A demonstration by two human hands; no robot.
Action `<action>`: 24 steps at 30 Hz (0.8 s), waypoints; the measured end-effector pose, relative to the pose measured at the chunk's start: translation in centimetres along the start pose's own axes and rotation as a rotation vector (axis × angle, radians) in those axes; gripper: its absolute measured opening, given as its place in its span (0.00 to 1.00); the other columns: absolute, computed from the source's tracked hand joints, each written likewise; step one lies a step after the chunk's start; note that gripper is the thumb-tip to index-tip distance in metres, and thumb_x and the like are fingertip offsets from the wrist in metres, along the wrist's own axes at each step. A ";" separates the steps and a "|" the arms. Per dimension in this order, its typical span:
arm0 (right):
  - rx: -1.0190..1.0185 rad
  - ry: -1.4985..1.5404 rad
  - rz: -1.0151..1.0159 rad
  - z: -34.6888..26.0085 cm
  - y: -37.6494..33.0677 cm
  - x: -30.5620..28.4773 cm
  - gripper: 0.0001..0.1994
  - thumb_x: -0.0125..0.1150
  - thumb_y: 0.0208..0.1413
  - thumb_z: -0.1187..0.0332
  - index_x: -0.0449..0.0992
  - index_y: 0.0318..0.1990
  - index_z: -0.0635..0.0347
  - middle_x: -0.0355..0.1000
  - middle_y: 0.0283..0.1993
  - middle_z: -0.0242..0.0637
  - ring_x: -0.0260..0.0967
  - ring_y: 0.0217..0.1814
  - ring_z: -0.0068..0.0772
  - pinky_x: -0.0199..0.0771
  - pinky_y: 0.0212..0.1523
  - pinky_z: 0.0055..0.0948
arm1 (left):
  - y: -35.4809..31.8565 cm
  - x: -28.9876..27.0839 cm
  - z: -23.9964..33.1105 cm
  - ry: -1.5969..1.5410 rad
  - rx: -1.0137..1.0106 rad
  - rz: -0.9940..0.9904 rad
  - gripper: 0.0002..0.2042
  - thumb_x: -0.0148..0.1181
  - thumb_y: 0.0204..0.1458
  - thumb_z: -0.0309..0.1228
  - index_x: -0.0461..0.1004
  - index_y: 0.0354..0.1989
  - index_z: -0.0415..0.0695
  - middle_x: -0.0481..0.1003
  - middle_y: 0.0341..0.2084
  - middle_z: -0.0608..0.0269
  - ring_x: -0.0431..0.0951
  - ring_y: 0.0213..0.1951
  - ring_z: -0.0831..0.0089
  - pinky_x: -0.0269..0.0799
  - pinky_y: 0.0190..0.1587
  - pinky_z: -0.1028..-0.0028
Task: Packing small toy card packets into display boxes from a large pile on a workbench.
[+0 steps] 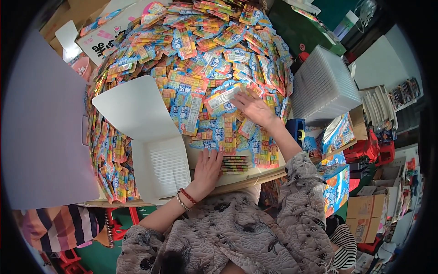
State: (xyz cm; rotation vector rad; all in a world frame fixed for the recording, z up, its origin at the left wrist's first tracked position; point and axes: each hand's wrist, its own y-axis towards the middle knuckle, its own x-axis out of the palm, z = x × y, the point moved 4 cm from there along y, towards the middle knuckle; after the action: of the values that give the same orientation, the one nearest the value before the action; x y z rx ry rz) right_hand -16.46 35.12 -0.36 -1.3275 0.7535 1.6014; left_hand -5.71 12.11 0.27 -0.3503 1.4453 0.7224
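Observation:
A large heap of flat, colourful candy packets point(187, 84) covers the table. My right hand point(256, 109) reaches over its near right part, fingers closed on the right end of one packet point(220, 100) with a pale panel facing up; the thumb is hidden. My left hand point(207, 171) lies at the table's near edge with fingers stretched forward, beside a small neat stack of packets point(235, 165). Left of that hand stands an open white plastic box point(166, 160) with a ridged bottom, its lid point(132, 106) folded back over the heap.
A tall stack of clear plastic trays point(321, 84) stands right of the heap, with a blue tape dispenser point(295, 130) nearby. A pale panel point(45, 123) rises on the left. Printed display boxes point(335, 182) and a brown carton point(365, 218) are at the right. Red stools point(68, 260) stand below left.

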 end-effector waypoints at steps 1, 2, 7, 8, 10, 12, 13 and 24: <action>-0.005 -0.002 0.000 -0.3 0.0 -0.5 0.34 0.53 0.52 0.74 0.53 0.69 0.45 0.51 0.71 0.39 0.42 0.76 0.37 0.38 0.74 0.47 | -0.1 0.8 -0.3 -0.098 -0.018 -0.110 0.32 0.70 0.37 0.30 0.61 0.52 0.40 0.66 0.42 0.54 0.69 0.43 0.56 0.68 0.45 0.59; -0.018 -0.005 0.136 -0.7 -0.2 -1.4 0.33 0.53 0.53 0.72 0.54 0.68 0.44 0.51 0.71 0.38 0.42 0.75 0.37 0.39 0.73 0.48 | -0.4 1.6 -0.4 -0.196 -0.034 -0.219 0.30 0.70 0.37 0.30 0.62 0.50 0.39 0.66 0.41 0.54 0.69 0.43 0.56 0.69 0.45 0.61; 0.076 0.263 0.311 -2.0 0.1 -2.1 0.29 0.53 0.54 0.68 0.57 0.66 0.44 0.56 0.67 0.38 0.52 0.70 0.40 0.49 0.69 0.51 | 0.0 1.5 0.0 -0.156 0.004 -0.191 0.24 0.66 0.37 0.25 0.63 0.45 0.39 0.66 0.38 0.57 0.71 0.41 0.60 0.71 0.42 0.66; 0.085 0.274 0.290 -1.9 0.7 -2.2 0.29 0.54 0.53 0.70 0.59 0.65 0.46 0.57 0.66 0.39 0.53 0.70 0.41 0.51 0.68 0.51 | 0.0 1.7 0.1 -0.132 0.021 -0.166 0.25 0.65 0.38 0.24 0.63 0.46 0.39 0.67 0.38 0.57 0.72 0.40 0.60 0.72 0.41 0.66; 0.020 0.175 0.331 -1.0 1.3 -2.5 0.31 0.58 0.46 0.76 0.64 0.61 0.49 0.64 0.61 0.41 0.58 0.66 0.41 0.57 0.65 0.48 | 0.0 1.7 0.3 -0.148 0.007 -0.203 0.27 0.68 0.37 0.27 0.62 0.47 0.38 0.66 0.40 0.55 0.70 0.43 0.58 0.71 0.43 0.64; 0.020 0.183 0.248 -0.5 0.6 -3.8 0.31 0.58 0.45 0.78 0.65 0.60 0.49 0.66 0.58 0.39 0.61 0.64 0.40 0.59 0.62 0.47 | 0.0 1.9 0.1 -0.162 -0.014 -0.240 0.30 0.70 0.36 0.30 0.62 0.48 0.38 0.65 0.41 0.53 0.68 0.46 0.56 0.71 0.46 0.63; 0.021 0.189 0.164 -0.6 0.3 -4.7 0.31 0.58 0.43 0.79 0.66 0.59 0.49 0.69 0.56 0.37 0.63 0.61 0.38 0.61 0.60 0.46 | -0.1 1.9 0.1 -0.179 -0.037 -0.247 0.32 0.70 0.37 0.30 0.61 0.51 0.37 0.64 0.45 0.51 0.67 0.50 0.53 0.70 0.49 0.61; 0.030 1.135 -0.294 -6.5 -5.4 -2.2 0.07 0.59 0.53 0.69 0.78 0.39 0.56 0.74 0.32 0.49 0.72 0.37 0.51 0.70 0.39 0.43 | 1.0 -1.3 0.8 -0.089 0.043 -0.045 0.49 0.69 0.36 0.28 0.45 0.69 0.39 0.60 0.56 0.47 0.60 0.59 0.48 0.54 0.64 0.56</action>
State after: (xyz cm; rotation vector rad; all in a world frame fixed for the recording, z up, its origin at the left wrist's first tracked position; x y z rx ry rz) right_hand -8.74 31.14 0.69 -2.1929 1.1326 0.4893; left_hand -5.68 13.10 1.83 -0.3135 1.3626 0.6616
